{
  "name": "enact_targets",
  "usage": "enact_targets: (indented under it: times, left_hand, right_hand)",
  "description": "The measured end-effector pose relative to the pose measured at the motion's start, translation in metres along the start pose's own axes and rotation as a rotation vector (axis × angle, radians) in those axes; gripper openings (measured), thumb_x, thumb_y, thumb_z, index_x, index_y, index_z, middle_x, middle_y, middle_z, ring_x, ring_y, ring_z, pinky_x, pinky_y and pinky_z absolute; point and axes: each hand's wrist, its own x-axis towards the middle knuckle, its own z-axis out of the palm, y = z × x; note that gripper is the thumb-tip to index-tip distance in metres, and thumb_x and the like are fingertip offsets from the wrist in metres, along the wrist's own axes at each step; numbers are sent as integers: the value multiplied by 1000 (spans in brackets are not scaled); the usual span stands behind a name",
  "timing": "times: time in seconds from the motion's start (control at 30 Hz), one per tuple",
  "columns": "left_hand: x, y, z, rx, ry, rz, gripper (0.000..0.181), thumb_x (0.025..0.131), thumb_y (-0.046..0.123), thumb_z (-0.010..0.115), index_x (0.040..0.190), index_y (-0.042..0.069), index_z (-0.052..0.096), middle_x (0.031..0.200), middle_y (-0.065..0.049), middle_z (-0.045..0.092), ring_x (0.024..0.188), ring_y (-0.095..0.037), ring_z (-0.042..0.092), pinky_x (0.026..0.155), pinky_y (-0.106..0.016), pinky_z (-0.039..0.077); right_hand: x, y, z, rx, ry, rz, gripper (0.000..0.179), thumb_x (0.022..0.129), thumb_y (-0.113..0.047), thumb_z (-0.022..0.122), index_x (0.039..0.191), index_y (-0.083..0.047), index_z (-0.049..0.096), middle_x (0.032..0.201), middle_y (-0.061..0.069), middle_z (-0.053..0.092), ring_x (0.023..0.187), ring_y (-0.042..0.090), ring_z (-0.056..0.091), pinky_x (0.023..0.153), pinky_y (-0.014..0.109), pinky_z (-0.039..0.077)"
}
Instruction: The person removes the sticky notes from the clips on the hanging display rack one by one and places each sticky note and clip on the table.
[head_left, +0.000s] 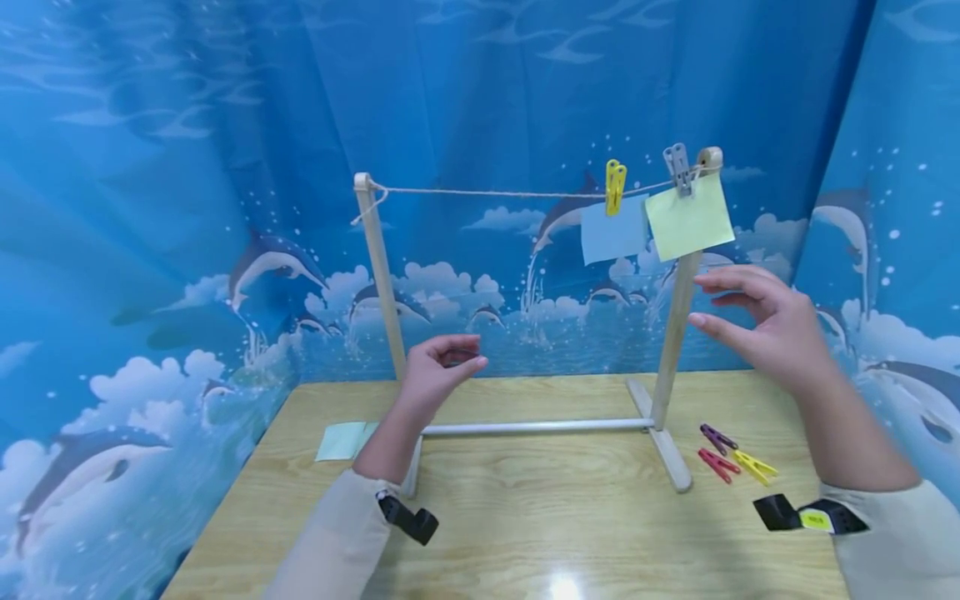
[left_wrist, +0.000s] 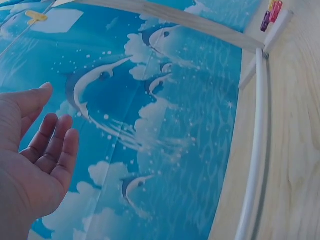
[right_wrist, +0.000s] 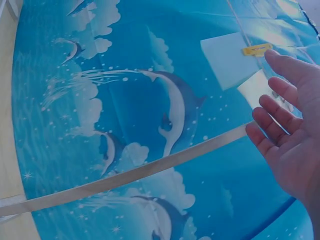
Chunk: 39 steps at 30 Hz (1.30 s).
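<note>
My left hand hovers in front of the frame's left post, fingers loosely bent and holding nothing. To the right, my right hand is raised beside the right post, just below a yellow-green paper, with thumb and fingers apart and nothing between them. A grey clothespin pins that paper on the string near the right post. Beside it, a blue paper hangs from the string under a yellow clothespin. In the left wrist view the left palm shows bare.
The wooden frame stands on the table, with a white bar low between its posts. Loose purple, red and yellow clothespins lie at the right. Pale green paper lies at the left. A dolphin-print curtain hangs behind.
</note>
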Motion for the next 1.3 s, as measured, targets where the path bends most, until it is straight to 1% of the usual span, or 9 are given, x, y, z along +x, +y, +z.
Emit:
enact_targets:
  times: [0.1,0.3,0.43,0.6,0.8,1.0,1.13,1.2,1.3]
  left_hand:
    - [3,5,7,9,-6,13,30,84,13,78,113,11,71,110,-7,68,99,-21,64,81,-31,57]
    - [9,13,20,40,-38,26,32,83,19,80,114,14,72,110,-4,68,100,-22,64,79,-32,57]
    - [13,17,26,44,-60,24,33,83,21,80,114,15,72,110,-3,68,102,-26,63,79,-33,57]
    - [18,22,32,35,-72,27,33,82,25,81,113,17,72,111,-2,67,103,-27,63,81,-33,57]
    - [25,30,38,29,-87,52,32,82,25,81,113,18,73,111,-2,67,101,-25,63,80,-33,57]
    - [29,39,46,30,-93,64,32,83,24,80,113,18,72,109,-1,68,100,-23,64,80,-32,57]
    - [33,44,53,22,-100,67,32,83,25,80,113,17,72,109,-1,68,101,-22,64,81,-32,57]
    - [35,46,56,19,-106,76,32,84,25,80,113,17,72,110,-1,68,101,-20,64,81,-32,57]
    - [39,49,63,21,-99,70,30,83,26,80,112,19,73,109,2,68,100,-16,65,82,-32,57]
  right_hand:
    - [9,-6,-2,-6,1,-10,40,81,13,71,120,5,63,120,-6,59,109,10,54,87,8,45]
    - [22,-16,-4,-13,-2,12,42,82,8,73,122,2,64,123,-5,58,109,10,54,87,7,45]
    - [28,-21,-7,-18,-5,15,42,83,7,73,123,2,63,123,-6,58,108,9,55,87,6,44]
    - [36,-29,-9,-14,-12,10,42,84,6,72,124,2,62,122,-5,57,107,11,56,87,7,44]
    - [47,-38,-11,-13,-29,27,43,85,3,72,126,-1,62,124,-3,56,105,14,57,84,6,45]
    - [61,-46,-12,-26,-54,2,42,85,2,72,126,0,62,124,0,56,104,16,56,85,6,45]
    - [70,-50,-12,-47,-74,-6,42,86,-2,73,127,-1,62,122,0,57,106,13,55,86,7,45]
    - [75,-52,-12,-60,-84,12,42,87,-5,73,128,-4,62,122,1,57,105,12,56,85,7,45]
    - [81,-55,-13,-80,-99,40,43,89,-10,73,129,-5,61,124,7,56,104,12,56,84,6,45]
